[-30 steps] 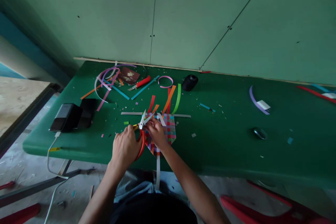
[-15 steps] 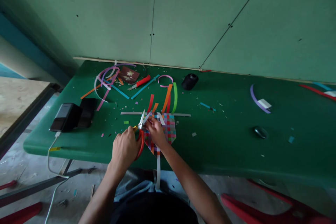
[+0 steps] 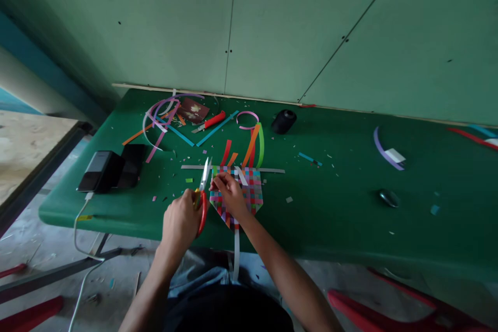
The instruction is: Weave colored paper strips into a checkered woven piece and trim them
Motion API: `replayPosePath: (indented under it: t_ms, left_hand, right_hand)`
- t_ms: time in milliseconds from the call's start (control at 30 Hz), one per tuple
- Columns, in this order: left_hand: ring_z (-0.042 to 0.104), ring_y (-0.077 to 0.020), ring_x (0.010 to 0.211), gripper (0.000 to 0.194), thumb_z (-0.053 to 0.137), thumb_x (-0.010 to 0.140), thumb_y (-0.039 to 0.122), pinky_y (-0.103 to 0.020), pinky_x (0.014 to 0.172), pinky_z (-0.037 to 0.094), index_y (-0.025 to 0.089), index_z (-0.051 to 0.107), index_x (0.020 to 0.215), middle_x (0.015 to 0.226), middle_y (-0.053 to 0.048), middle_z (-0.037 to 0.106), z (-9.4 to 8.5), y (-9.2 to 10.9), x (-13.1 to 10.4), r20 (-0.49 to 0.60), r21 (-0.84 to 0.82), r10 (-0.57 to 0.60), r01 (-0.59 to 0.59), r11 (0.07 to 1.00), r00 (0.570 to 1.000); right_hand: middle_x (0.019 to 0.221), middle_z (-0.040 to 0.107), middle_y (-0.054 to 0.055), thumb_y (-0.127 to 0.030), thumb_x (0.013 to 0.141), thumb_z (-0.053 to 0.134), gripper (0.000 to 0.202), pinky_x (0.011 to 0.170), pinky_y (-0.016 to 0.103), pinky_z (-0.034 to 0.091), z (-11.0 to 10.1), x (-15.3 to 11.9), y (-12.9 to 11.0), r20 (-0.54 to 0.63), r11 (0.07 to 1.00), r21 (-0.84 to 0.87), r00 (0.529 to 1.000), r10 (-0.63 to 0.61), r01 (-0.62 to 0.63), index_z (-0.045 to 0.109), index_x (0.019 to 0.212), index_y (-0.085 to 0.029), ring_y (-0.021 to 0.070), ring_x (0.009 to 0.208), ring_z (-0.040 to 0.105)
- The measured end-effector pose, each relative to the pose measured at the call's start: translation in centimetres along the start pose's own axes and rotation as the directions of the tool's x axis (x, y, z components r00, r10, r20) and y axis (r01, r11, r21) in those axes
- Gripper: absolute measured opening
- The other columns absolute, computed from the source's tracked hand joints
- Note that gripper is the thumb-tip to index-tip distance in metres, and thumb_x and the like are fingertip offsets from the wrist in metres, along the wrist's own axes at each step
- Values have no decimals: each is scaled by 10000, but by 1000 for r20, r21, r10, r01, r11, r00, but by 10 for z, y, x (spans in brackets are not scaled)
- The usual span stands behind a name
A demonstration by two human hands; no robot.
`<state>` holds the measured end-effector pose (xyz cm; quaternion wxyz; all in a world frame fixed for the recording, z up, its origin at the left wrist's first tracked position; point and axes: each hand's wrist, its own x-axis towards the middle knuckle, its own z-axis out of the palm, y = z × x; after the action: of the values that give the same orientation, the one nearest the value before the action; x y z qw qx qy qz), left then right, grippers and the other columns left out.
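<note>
A woven piece of many-coloured paper strips [image 3: 252,191] lies near the table's front edge. Loose orange, red and green strips stick out from its top, grey ones from its sides, and a pale strip [image 3: 236,249] hangs from its bottom. Left of it, my left hand [image 3: 182,218] is wrapped round the handles of red-handled scissors [image 3: 203,179], whose blades point up and away, nearly together. My right hand [image 3: 229,192] rests over the weave's upper left part, thumb and fingers pinched at its left edge; what they grip is too small to make out.
Behind are a cutter with a red handle [image 3: 215,120], a black spool [image 3: 284,121], loose paper strips [image 3: 157,146] and a brown card [image 3: 193,110]. A cabled black power bank [image 3: 100,170] lies left, a dark mouse-like object [image 3: 388,197] right.
The scissors have moved slightly left, away from my right hand, and their blades have come closer together. The view has shifted a little.
</note>
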<state>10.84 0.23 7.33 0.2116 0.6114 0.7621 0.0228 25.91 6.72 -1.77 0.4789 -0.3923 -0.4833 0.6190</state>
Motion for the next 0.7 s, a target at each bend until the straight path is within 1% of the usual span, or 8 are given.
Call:
replayPosePath:
  t_ms: [67, 167, 267, 400, 467, 533, 600, 700]
  left_hand:
    - [757, -318, 927, 318, 525, 1023, 529, -339, 678, 449, 235, 629, 1087, 1028, -110, 789, -5, -8, 0, -33, -2, -33, 33, 999, 999]
    - [750, -331, 982, 339, 534, 1007, 528, -352, 709, 463, 223, 611, 1133, 1112, -124, 780, -13, -17, -1, -53, 50, -5, 8, 999, 999]
    - [756, -311, 961, 311, 517, 1014, 518, -339, 714, 459, 226, 608, 1077, 1080, -114, 784, -18, -21, -1, -6, 84, 51, -51, 995, 999]
    - [764, -303, 899, 328, 490, 1022, 535, -334, 688, 446, 228, 608, 1021, 1001, -111, 789, -21, -20, 2, 69, 126, 95, -103, 987, 993]
    - [766, -308, 884, 338, 479, 1024, 534, -342, 688, 449, 223, 612, 1020, 982, -116, 787, -22, -19, 3, 88, 142, 98, -109, 984, 991]
    - [767, -312, 891, 353, 479, 1020, 544, -350, 702, 457, 219, 617, 1023, 982, -121, 787, -23, -18, 5, 99, 151, 98, -112, 982, 990]
    - [765, -311, 910, 368, 486, 1012, 561, -352, 719, 462, 218, 619, 1020, 991, -123, 787, -23, -18, 7, 109, 151, 100, -116, 982, 989]
    - [762, -309, 910, 382, 483, 1008, 572, -358, 737, 460, 217, 622, 1011, 989, -124, 789, -23, -19, 9, 119, 149, 110, -127, 981, 987]
  right_hand:
    - [881, 677, 16, -520, 979, 679, 280, 769, 321, 581, 1, 0, -2, -23, 1000, -11, 1000, -11, 11, 666, 1003, -241, 167, 790, 673]
    - [803, 658, 2, -523, 956, 709, 282, 709, 314, 556, 1, 0, -3, -54, 997, -71, 998, -13, 9, 679, 976, -243, 165, 721, 646]
    - [769, 658, 3, -500, 961, 701, 256, 711, 324, 548, 0, 0, -5, -30, 990, -136, 999, -35, 31, 705, 944, -244, 179, 724, 650]
    - [813, 677, 18, -439, 989, 637, 220, 743, 336, 551, 0, -2, -7, 7, 986, -164, 1000, -28, 29, 698, 944, -233, 196, 780, 672]
    - [845, 680, 20, -419, 976, 641, 193, 765, 339, 555, 0, -1, -6, -4, 991, -132, 1000, -5, 4, 671, 966, -229, 197, 805, 677]
    - [856, 668, 7, -412, 937, 688, 194, 759, 332, 556, 1, 0, -4, -33, 998, -54, 999, 23, -25, 617, 975, -235, 186, 791, 675]
    - [854, 653, -11, -400, 890, 739, 254, 747, 324, 554, 1, 1, -1, -57, 999, 19, 997, 46, -45, 556, 972, -246, 174, 767, 668]
    - [841, 645, -28, -388, 862, 765, 314, 745, 321, 553, 1, 2, 1, -68, 996, 56, 995, 68, -64, 500, 970, -259, 168, 757, 666]
